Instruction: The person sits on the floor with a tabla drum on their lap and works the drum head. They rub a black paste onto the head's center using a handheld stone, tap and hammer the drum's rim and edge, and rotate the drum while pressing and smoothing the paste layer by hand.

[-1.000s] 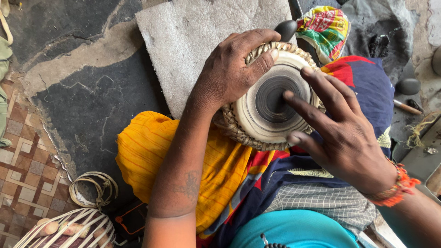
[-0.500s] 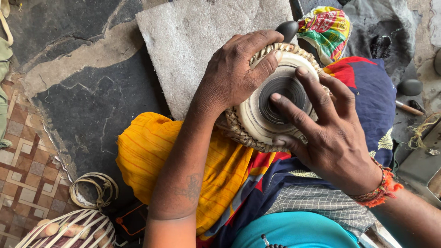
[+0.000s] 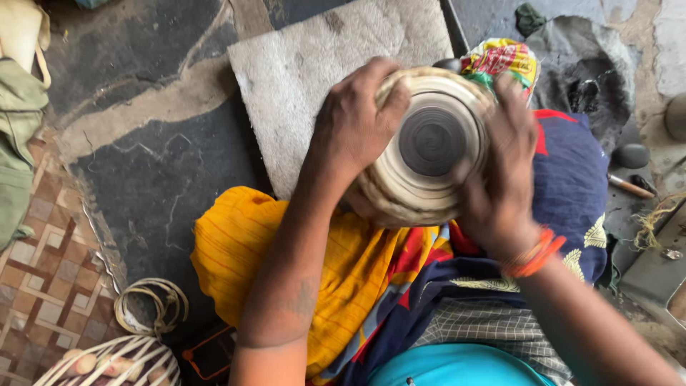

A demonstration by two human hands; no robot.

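Both hands' fingers (image 3: pixel 389 100) around drum (image 3: pixel 429 146)

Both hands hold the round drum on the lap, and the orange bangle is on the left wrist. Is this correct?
Not quite. In the head view the orange bangle is on the right wrist, not the left. The rest holds: the left hand and the right hand both hold the round drum on the lap.

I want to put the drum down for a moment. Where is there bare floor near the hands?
Free: the grey stone slab just beyond the drum, and the dark floor left of the yellow cloth. Crowded: right side, with round stone and tool.
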